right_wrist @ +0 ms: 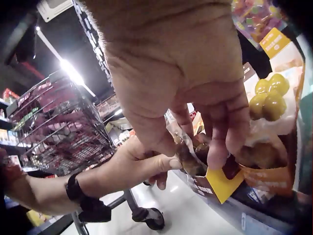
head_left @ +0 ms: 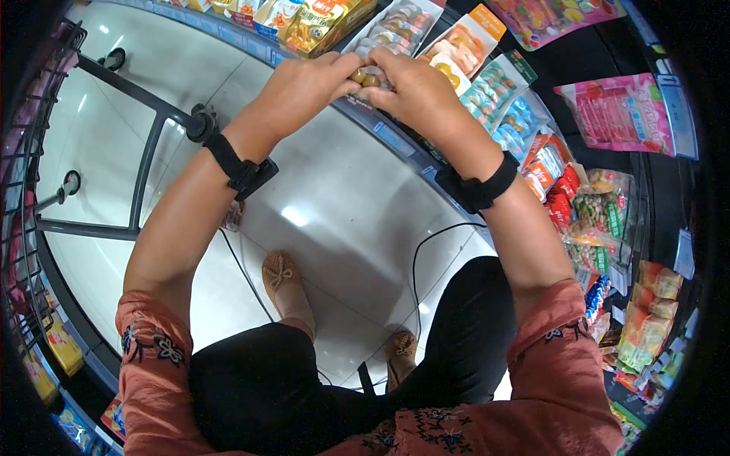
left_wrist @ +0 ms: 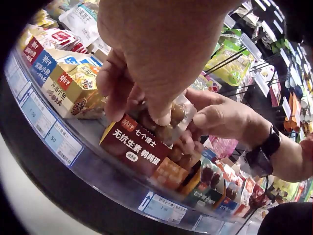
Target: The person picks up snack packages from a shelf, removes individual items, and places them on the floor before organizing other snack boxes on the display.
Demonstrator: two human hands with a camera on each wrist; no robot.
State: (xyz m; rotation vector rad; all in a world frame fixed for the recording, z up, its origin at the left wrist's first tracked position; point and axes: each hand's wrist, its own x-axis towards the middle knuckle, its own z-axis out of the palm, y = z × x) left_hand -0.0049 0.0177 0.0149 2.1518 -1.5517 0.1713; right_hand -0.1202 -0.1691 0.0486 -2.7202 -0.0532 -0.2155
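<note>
A clear packet of small brown eggs (head_left: 367, 77) is held between both hands at the shelf's front edge. My left hand (head_left: 304, 90) pinches its left side, thumb over the film in the left wrist view. From the other side my right hand (head_left: 420, 90) grips the packet, its fingers curled down over it in the right wrist view. Close under the hands stands a maroon display box (left_wrist: 131, 147) with white lettering. Similar egg packets (head_left: 395, 29) lie in the open carton just beyond the hands. The fingers hide part of the held packet.
Right of the hands run an orange carton (head_left: 487, 21), teal packets (head_left: 487, 95) and blue packets (head_left: 519, 118). Gold snack boxes (head_left: 323, 26) stand to the left. Pink bags (head_left: 620, 114) hang at right. A wheeled wire cart (head_left: 125, 91) stands on the left.
</note>
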